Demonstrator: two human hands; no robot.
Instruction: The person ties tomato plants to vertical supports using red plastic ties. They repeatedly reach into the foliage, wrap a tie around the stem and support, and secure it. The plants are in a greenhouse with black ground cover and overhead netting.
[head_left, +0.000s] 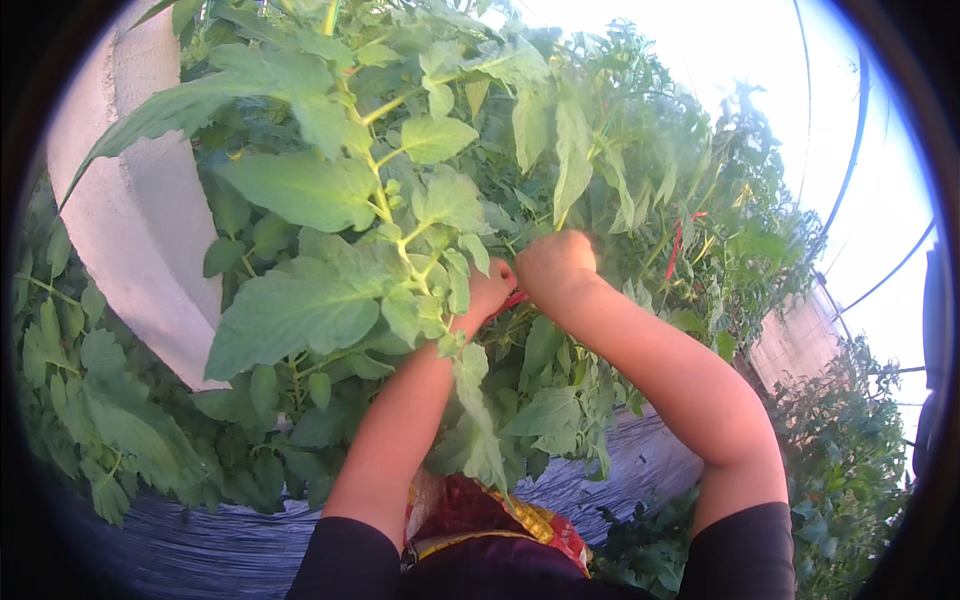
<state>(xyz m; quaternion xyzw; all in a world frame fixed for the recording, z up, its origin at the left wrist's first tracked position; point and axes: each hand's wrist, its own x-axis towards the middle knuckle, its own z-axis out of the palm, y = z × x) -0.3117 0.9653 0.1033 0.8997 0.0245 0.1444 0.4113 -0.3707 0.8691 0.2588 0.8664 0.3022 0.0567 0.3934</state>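
Among tall tomato plants, both my hands meet in the foliage near the middle of the view. My left hand (489, 289) has its fingers pinched together, with a thin red strip (516, 299) at them. Right beside it my right hand (555, 261) is curled into a fist, its back towards me. One end of the strip reaches the underside of this fist; its fingers are turned away, so their grip is hidden. A leafy tomato stem (381, 199) rises in front of my left forearm and partly covers it. Drooping leaves (574, 161) hang just above my right hand.
A pale, rough post (142, 202) leans at the left. Another red strip (675, 247) is on the plants at the right. Silvery plastic sheeting (225, 536) covers the ground. A red and yellow bag (525, 517) is at my waist. More plants (840, 442) stand at the lower right.
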